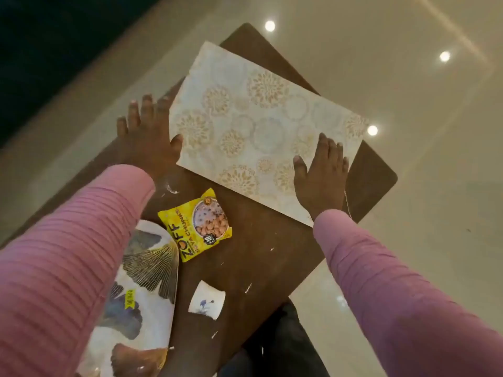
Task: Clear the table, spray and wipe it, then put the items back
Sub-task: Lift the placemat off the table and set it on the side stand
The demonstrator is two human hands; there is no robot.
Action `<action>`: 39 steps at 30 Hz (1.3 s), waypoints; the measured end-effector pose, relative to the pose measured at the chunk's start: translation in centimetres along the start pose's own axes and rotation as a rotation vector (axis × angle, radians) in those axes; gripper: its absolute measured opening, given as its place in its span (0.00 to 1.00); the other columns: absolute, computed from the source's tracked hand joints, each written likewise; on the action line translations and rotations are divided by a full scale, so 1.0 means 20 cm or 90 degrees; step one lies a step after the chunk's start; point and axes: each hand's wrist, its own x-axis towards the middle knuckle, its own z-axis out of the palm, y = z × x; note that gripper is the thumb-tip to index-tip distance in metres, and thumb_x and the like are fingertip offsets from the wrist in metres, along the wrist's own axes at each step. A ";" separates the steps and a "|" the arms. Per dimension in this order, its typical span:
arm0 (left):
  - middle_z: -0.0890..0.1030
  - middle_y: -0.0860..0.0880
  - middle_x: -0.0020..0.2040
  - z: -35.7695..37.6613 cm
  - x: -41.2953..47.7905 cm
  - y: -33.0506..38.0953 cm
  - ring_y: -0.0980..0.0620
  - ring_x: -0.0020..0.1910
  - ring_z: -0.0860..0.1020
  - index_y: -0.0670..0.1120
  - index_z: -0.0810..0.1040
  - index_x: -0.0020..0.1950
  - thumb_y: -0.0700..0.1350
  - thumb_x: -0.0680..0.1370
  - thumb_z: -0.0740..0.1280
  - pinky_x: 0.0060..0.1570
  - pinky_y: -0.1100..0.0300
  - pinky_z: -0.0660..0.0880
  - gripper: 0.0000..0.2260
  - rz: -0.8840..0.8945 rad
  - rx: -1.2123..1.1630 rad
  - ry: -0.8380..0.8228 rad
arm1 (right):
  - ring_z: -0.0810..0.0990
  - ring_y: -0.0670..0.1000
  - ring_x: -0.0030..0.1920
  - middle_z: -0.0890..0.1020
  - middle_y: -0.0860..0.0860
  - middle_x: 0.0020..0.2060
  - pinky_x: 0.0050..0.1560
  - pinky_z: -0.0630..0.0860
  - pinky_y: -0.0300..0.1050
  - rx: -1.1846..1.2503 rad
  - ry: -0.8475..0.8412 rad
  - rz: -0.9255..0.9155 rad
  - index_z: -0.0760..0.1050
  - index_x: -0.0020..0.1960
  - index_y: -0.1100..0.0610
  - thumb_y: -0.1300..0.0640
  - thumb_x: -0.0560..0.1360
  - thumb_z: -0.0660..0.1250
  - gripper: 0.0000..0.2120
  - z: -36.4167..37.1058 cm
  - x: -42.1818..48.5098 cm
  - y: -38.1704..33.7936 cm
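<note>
- Two hands at one placemat (261, 126), which lies across the far half of the brown table (272, 268), its long axis running left to right between the arms and slanted in this view
- Right hand (321, 175) is flat, fingers straight, pressing on the mat's right end by the near corner
- Left hand (148, 134) is spread flat on the wood just beside the mat's left short edge, thumb touching it, gripping nothing
- My read: a hand at each end, so the mat can be lifted or slid off from both ends
- Closer in: a yellow snack packet (194, 225), a wrapped patterned pack (141, 295), a small white paper piece (206, 300) and pale scraps on the wood
</note>
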 end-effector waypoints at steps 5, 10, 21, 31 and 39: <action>0.56 0.37 0.78 0.26 0.10 -0.03 0.32 0.75 0.58 0.44 0.55 0.78 0.53 0.81 0.63 0.71 0.36 0.59 0.31 -0.095 -0.087 -0.130 | 0.50 0.58 0.76 0.54 0.59 0.76 0.75 0.50 0.56 0.092 0.011 0.166 0.49 0.77 0.58 0.47 0.80 0.57 0.32 0.14 0.07 0.19; 0.62 0.38 0.73 0.34 0.12 0.01 0.34 0.71 0.61 0.44 0.63 0.74 0.49 0.77 0.70 0.68 0.42 0.62 0.29 -0.205 -0.206 -0.102 | 0.60 0.61 0.72 0.60 0.58 0.73 0.71 0.61 0.59 0.187 0.081 0.358 0.53 0.76 0.59 0.52 0.77 0.64 0.33 0.20 0.14 0.31; 0.69 0.41 0.70 0.28 0.26 -0.06 0.38 0.67 0.71 0.46 0.66 0.71 0.48 0.63 0.83 0.65 0.42 0.70 0.41 -0.316 -0.334 -0.162 | 0.75 0.56 0.57 0.69 0.52 0.65 0.53 0.73 0.49 0.348 0.184 0.530 0.61 0.72 0.53 0.51 0.71 0.68 0.32 0.16 0.24 0.38; 0.81 0.55 0.40 0.16 0.24 -0.08 0.61 0.33 0.81 0.46 0.77 0.57 0.39 0.80 0.66 0.27 0.66 0.77 0.07 -0.357 -0.691 -0.180 | 0.78 0.58 0.56 0.76 0.53 0.58 0.54 0.77 0.53 0.313 0.139 0.507 0.72 0.61 0.58 0.52 0.72 0.69 0.20 0.17 0.27 0.40; 0.82 0.48 0.53 0.16 -0.01 -0.19 0.51 0.48 0.83 0.44 0.77 0.56 0.36 0.82 0.61 0.42 0.56 0.82 0.08 -0.440 -0.923 -0.232 | 0.71 0.60 0.64 0.72 0.55 0.64 0.64 0.69 0.58 0.236 0.147 0.492 0.68 0.67 0.57 0.52 0.74 0.65 0.23 0.16 0.25 0.33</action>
